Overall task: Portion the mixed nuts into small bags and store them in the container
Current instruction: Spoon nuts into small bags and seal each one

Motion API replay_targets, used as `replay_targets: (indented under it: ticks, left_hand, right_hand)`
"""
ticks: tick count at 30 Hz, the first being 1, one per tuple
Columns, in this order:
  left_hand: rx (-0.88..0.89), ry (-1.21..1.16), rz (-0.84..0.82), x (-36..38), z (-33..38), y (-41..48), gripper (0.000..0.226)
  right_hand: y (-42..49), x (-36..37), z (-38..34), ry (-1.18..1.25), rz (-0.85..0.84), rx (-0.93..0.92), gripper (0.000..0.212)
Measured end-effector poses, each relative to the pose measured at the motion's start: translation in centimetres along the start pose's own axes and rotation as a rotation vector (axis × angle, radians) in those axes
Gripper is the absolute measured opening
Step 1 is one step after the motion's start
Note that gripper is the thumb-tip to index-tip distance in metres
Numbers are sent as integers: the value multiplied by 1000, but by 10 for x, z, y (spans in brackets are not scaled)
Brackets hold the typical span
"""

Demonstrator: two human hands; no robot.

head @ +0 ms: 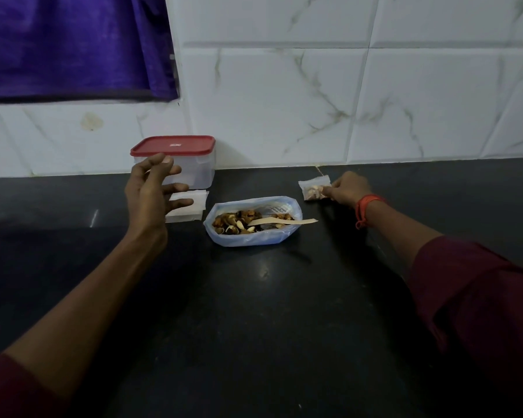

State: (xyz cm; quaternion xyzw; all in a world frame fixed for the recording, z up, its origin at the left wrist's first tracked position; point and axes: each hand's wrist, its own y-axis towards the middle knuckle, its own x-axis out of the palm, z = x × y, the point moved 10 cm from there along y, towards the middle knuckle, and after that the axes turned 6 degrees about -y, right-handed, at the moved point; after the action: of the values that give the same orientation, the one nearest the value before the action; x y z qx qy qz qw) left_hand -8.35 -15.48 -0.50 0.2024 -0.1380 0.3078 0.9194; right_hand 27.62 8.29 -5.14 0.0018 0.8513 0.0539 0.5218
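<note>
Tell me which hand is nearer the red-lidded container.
Left. The left hand hovers in front of the container; the right hand is far to its right, pinching a small bag.

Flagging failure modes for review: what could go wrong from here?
Lid is on the container; the open left hand alone may shove it rather than open it. Right hand pinches the filled bag; its seal cannot be told, so nuts may spill. Spoon handle overhangs the nut bag; a crossing arm could flip it.

Both arms carry dark maroon sleeves. The left sleeve (9, 387) shows only at the lower left corner. The right sleeve (471, 297) ends partway along the forearm (fabric loosely creased). The wrist of the right hand (349, 188) bears a wound orange-red thread band (366, 208) with a hanging tail.
</note>
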Motion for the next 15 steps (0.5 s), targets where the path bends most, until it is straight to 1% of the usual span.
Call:
replay_targets:
  ticks: [2,4,6,7,9,12,14,15]
  left_hand:
    - [40,84,23,-7,0,5,23]
    - [85,226,57,-18,-2,10,24]
    - [193,525,23,-24,0,13,28]
    - [237,720,-37,-21,-2,14,31]
    - [243,1043,-167,-13,-19,14,38]
    - [188,1286,-303,-6,-42,12,45]
    - [208,1355,-338,-5,-44,9,45]
    - [224,1372,-321,-6,-42,9,44]
  right_hand:
    - [-7,-8,3,-25,85,6,44]
    - [-15,-18,2,44,170,-4,46]
    - [-25,-28,-6,227,236,-54,40]
    - [-33,-32,-13,321,257,-84,36]
    - [-54,-41,-33,454,293,-158,27]
    - [-100,-55,-75,528,352,-367,17]
    - [-133,-62,-101,463,411,-543,16]
    - [-148,-61,-113,407,423,-629,17]
